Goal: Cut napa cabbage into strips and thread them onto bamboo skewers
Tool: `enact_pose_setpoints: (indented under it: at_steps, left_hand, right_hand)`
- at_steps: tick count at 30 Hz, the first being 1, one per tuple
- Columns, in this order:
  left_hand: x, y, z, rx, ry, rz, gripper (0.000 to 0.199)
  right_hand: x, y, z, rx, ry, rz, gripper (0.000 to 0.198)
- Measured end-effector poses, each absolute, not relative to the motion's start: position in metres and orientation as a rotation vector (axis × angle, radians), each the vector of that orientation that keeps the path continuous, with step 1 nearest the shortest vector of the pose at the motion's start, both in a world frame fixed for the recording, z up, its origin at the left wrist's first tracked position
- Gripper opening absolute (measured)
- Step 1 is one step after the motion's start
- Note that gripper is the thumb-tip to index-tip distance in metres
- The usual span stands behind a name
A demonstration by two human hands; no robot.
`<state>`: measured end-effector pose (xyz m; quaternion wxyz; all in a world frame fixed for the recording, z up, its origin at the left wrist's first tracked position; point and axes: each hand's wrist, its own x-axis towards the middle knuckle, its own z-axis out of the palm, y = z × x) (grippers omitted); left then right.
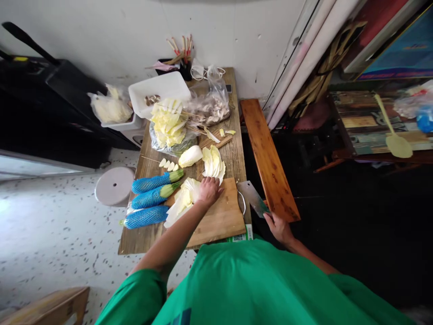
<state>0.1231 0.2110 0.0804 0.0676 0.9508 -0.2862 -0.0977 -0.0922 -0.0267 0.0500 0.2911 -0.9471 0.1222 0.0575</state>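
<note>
Steel worries me most on my feed: the right grip [280, 229] clasps the cleaver [252, 197] past the edge of the counter [135, 241], near the bench [270, 167], so a loose swing could knock either. My left grip [210, 191] rests among cabbage leaves [182, 203] at the cutting board [219, 219]; whether it clutches any, I can't tell; pushing could scatter them. Blue-netted squash [150, 216] crowd the left; bagged mushrooms [213, 110] block the far side.

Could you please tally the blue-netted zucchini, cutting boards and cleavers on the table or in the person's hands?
Blue-netted zucchini: 3
Cutting board: 1
Cleaver, in the right hand: 1
Total: 5
</note>
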Motion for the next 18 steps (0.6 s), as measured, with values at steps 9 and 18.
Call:
enact_pose_setpoints:
  at_steps: [9,18]
  left_hand:
    - [0.102,0.218,0.105,2.801,-0.746,-0.257,0.030]
    - [-0.038,0.324,0.079,2.711,-0.881,-0.135,0.028]
  right_hand:
    - [-0.097,-0.018,0.057,-2.540,0.314,0.067,0.047]
    - [-0.076,0.003,0.073,-2.639,0.132,0.065,0.049]
